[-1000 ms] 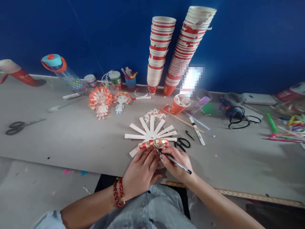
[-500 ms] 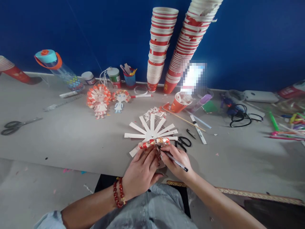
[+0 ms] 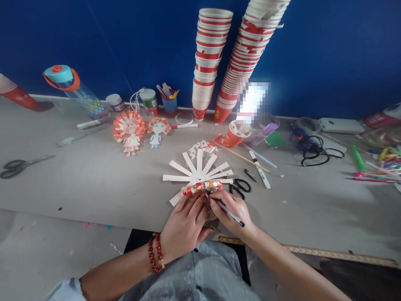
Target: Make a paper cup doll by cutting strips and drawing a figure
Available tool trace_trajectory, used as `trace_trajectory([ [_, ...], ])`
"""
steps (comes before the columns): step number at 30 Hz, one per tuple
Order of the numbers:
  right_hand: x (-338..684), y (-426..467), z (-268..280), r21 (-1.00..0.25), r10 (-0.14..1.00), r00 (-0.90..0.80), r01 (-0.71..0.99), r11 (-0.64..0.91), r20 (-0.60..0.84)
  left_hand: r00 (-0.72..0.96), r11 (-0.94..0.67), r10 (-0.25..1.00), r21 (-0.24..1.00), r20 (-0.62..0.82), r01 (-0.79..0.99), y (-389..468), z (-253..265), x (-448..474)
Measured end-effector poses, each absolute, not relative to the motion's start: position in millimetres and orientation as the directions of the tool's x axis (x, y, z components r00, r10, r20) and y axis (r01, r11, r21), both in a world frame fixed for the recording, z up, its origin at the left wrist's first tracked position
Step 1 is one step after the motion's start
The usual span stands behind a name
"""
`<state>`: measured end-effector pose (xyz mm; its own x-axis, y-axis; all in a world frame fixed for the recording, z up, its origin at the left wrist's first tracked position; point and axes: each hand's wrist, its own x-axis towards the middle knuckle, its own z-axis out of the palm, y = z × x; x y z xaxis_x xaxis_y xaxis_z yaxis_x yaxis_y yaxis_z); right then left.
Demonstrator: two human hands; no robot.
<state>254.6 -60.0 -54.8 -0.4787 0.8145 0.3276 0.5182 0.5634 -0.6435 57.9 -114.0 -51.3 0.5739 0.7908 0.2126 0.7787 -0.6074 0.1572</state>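
My right hand (image 3: pixel 233 209) is closed around a slim pen (image 3: pixel 228 213), its tip down on a small paper cut-out (image 3: pixel 213 215) near the table's front edge. Dark drawn lines show on this cut-out, though the hands cover most of it. Flat over its left side lies my left hand (image 3: pixel 184 228), fingers stretched out and pressing it down. Just beyond the fingertips are rolled red-and-white paper curls (image 3: pixel 202 187). White strips (image 3: pixel 178 168) fan out behind them from a cup base. Black-handled scissors (image 3: pixel 240 188) lie partly under the fan at right.
Paper scraps (image 3: pixel 203 147), a wooden stick (image 3: pixel 241 156) and a white marker (image 3: pixel 260 169) lie beyond the fan. Two paper figures (image 3: pixel 130 133) stand out at left. Tall cup stacks (image 3: pixel 206 62) lean by the blue wall, near a lit, blurred-out screen (image 3: pixel 253 100).
The pen's rear end has dipped slightly as my right hand shifts a little. My left hand stays in place, and the whole view has drifted slightly.
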Motion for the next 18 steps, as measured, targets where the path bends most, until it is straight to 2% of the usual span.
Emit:
trace_trajectory([
  [18,256.3,-60.3,-49.3,-0.663,0.836,-0.456,0.529,0.531,0.305,0.576,-0.61,0.787,0.145,0.222,0.779,-113.1,-51.2,58.5],
])
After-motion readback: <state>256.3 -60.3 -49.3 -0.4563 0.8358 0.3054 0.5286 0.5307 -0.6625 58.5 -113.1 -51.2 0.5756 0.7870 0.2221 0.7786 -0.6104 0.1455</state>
